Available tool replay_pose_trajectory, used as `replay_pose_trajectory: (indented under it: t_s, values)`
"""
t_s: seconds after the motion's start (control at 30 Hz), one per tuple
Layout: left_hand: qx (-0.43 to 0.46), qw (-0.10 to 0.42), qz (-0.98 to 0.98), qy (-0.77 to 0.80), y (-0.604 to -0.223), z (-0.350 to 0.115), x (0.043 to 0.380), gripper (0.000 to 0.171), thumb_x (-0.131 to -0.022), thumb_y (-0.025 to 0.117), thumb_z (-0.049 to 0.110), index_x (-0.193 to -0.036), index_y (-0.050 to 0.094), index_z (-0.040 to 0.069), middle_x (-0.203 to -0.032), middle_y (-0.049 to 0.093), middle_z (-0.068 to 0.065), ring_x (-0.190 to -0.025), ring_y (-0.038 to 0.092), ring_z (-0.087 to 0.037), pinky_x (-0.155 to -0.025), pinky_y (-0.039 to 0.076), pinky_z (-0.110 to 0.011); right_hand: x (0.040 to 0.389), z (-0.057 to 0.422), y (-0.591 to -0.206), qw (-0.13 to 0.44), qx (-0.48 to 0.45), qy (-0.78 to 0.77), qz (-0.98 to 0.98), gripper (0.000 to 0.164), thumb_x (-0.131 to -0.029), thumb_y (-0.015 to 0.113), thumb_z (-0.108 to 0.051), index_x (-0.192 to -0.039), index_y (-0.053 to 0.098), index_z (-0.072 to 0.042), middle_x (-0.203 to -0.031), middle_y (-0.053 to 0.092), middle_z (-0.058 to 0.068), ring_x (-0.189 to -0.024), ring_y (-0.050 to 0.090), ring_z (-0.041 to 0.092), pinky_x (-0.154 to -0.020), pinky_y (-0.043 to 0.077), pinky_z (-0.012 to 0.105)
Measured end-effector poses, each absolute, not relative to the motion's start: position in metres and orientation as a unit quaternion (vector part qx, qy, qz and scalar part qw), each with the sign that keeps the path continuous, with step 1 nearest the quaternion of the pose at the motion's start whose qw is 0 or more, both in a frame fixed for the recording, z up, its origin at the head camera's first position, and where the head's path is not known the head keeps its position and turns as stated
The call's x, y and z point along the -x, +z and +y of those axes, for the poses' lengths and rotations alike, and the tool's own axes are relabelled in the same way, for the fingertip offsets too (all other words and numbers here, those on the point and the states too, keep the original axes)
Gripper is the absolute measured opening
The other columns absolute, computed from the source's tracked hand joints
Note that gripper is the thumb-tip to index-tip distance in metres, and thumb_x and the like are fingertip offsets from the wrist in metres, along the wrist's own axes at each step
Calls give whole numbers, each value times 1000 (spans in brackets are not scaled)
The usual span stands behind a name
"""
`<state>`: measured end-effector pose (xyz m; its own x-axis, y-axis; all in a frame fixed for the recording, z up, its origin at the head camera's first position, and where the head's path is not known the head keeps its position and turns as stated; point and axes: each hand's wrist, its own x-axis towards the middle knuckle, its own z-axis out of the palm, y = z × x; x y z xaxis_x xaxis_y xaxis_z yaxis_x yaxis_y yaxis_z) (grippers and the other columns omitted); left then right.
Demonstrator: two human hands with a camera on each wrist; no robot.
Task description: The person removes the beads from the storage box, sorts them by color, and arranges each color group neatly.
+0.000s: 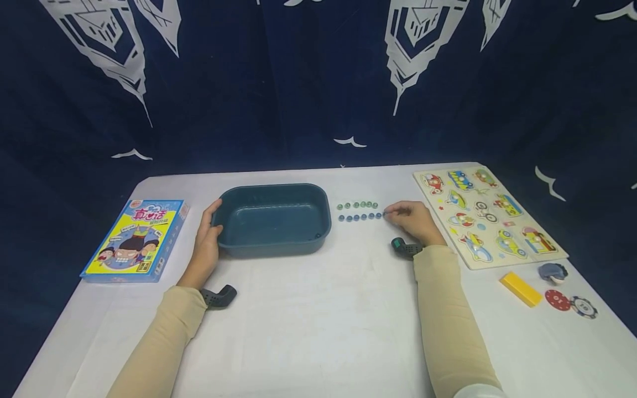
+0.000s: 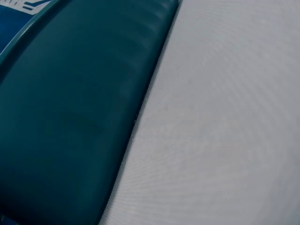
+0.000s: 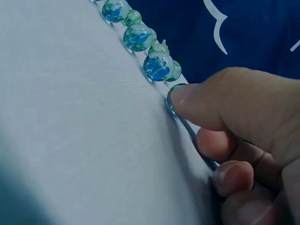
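Note:
In the head view my left hand [image 1: 203,243] grips the left end of a dark teal plastic basin [image 1: 273,251], its thumb by the near rim. The left wrist view shows only the basin's side [image 2: 79,112] and the white cloth. My right hand [image 1: 413,222] pinches a glass marble [image 3: 172,101] between thumb and fingers, at the right end of a row of blue marbles [image 1: 356,217]. Behind that row runs a row of green marbles [image 1: 355,205]. One small dark marble [image 1: 318,236] lies inside the basin, near its right front corner.
A blue and yellow game box [image 1: 134,240] lies at the left. On the right sit a wooden picture puzzle board [image 1: 473,221], a yellow block [image 1: 521,288], a small grey-blue object [image 1: 553,272], a red chip [image 1: 557,300] and a black-and-white chip [image 1: 583,307]. A dark blue curtain hangs behind the table.

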<state>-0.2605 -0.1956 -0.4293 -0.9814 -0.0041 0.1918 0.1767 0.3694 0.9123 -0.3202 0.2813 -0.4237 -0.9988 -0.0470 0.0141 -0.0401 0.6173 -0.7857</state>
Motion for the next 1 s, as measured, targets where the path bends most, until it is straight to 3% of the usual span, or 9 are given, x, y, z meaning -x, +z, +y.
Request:
replay_pose_trajectory:
  t_s: [0.3, 0.57, 0.77, 1.0]
  values:
    - [52, 86, -817, -568, -427, -200, 260, 64, -97, 27, 5, -159, 20, 18, -167, 14, -2, -154, 4, -22, -123, 0, -49, 327, 279, -415, 16, 42, -478, 877, 31, -90, 70, -16, -120, 69, -5, -86, 64, 8, -60, 52, 13, -54, 47, 25]
    - [46, 82, -817, -569, -426, -200, 261, 64, -97, 28, 4, -159, 20, 17, -166, 14, -2, -154, 4, -20, -123, 1, -47, 326, 244, -371, 6, 117, -502, 857, 30, -96, 65, -19, -119, 67, -1, -97, 67, 4, -68, 57, 18, -64, 51, 30]
    - [49, 64, -808, -584, -405, -191, 250, 63, -96, 26, -1, -158, 18, 6, -166, 12, -12, -153, 2, -28, -122, 0, -50, 323, 198, -348, 55, 226, -522, 820, 21, -94, 65, -10, -112, 70, 0, -90, 69, 4, -66, 57, 19, -58, 48, 30]
    - [43, 60, -810, -582, -391, -183, 241, 61, -95, 27, -2, -156, 20, 1, -166, 12, -15, -153, 2, -29, -123, 0, -48, 322, 143, -347, 124, 333, -517, 779, 20, -94, 66, -6, -110, 70, 6, -104, 71, 18, -81, 62, 27, -64, 53, 37]
